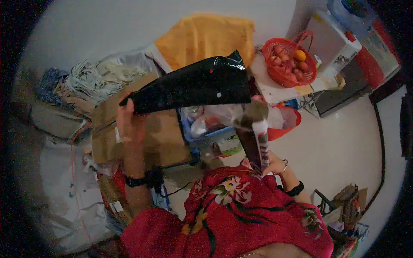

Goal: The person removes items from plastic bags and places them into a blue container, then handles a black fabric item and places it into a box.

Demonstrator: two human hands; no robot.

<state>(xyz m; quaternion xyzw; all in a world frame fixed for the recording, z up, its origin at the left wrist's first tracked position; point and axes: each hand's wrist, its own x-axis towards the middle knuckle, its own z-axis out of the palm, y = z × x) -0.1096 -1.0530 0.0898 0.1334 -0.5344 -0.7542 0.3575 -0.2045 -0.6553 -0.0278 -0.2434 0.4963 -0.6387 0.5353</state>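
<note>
My left hand (127, 114), somewhat blurred, grips the narrow end of a glossy black plastic bag (196, 85). The bag stretches sideways in front of me, its wide end at the right. Low at the right, close to my body, my right hand (272, 163) holds a long flat packet (262, 142) with a clear and striped face, which stands roughly upright. Its upper part is blurred near the black bag's lower right corner. A bracelet circles my right wrist, and both forearms wear black bands.
A cardboard box (164, 137) lies under my left arm. Beside it stands a blue bin (209, 133) with plastic-wrapped things. A red basket (269, 69) of round fruit is on a white surface at the upper right. Orange cloth (206, 38) lies beyond the bag; pale stringy material (93, 79) is at the left.
</note>
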